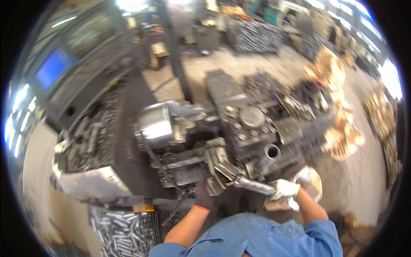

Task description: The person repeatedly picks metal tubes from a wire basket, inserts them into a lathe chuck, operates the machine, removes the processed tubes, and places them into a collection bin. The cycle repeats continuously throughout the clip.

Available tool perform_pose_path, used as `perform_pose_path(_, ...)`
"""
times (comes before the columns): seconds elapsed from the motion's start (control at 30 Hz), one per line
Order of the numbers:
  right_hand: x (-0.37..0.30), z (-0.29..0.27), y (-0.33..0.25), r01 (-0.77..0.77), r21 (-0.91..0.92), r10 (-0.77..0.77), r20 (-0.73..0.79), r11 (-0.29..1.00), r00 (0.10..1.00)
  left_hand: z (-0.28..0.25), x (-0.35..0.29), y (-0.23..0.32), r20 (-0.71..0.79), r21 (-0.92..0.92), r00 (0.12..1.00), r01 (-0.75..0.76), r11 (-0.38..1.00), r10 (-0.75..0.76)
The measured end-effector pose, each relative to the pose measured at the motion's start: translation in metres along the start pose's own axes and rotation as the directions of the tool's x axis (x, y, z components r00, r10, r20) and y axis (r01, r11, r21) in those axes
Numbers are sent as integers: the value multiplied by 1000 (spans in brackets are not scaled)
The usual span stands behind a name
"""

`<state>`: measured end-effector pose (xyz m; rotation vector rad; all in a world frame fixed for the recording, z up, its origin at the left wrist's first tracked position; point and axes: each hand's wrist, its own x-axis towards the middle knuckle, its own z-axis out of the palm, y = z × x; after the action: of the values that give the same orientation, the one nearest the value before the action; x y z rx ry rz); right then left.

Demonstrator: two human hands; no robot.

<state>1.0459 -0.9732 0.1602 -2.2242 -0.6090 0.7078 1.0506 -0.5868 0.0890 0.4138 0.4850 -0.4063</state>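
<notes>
My right hand [286,189], in a white glove, closes around the near end of a shiny metal bar [256,186]. The bar points left, its far end close to the stacked metal blocks [220,167] on the lathe's front. Beside those blocks is my left hand [204,195], in a dark glove with an orange cuff; its fingers blur into the dark metal and cannot be made out. Behind both hands stands the lathe, with a large shiny round chuck [158,124] at left and a round-topped tool post [251,117] at right.
A bin of finished metal cylinders [122,231] sits at lower left. Dark swarf [100,128] fills the tray on the left. An upright tube [272,152] stands near my right hand, with a white container [309,182] beyond. Crumpled brown paper [340,128] lies at right.
</notes>
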Motion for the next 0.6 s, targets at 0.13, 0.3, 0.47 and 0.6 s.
perform_pose_path(0.13, -121, -2, 70, -694, 289, 696, 115, 659, 709, -6, -29, 17, 121, -66, 991, -51, 997, 58)
perform_pose_path(0.3, -120, -1, 107, -820, 35, 714, -513, 571, 476, 22, -41, 13, 351, -206, 928, 208, 956, -126)
perform_pose_path(0.47, -9, -46, 1, -224, 107, 239, -648, 969, 723, 47, -36, 0, 364, -5, 918, 172, 985, -158)
perform_pose_path(0.6, 65, -51, -85, -278, -20, 243, -428, 960, 870, 60, -50, -5, 188, 266, 960, 155, 951, -209)
